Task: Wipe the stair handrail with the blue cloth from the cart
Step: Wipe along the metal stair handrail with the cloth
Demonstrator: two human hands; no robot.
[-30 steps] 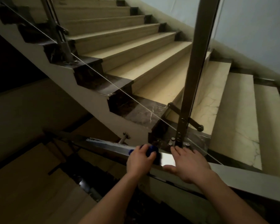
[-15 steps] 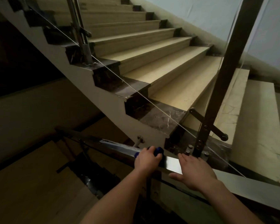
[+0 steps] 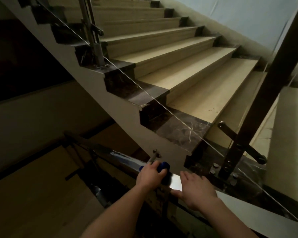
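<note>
Handrail (image 3: 126, 161) — left hand (image 3: 149, 176) presses blue cloth (image 3: 163, 166) on it; right hand (image 3: 195, 189) rests flat.

Dim stairwell, wide-angle view: corners vignetted, straight lines bowed at edges. Upper-right wall (image 3: 230, 12) brightest; glare on handrail (image 3: 175, 183); left side in deep shadow; slightly soft.

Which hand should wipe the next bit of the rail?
Probably the left: the left hand grips the blue cloth on the handrail, while the right hand just rests flat on it, holding nothing.
</note>
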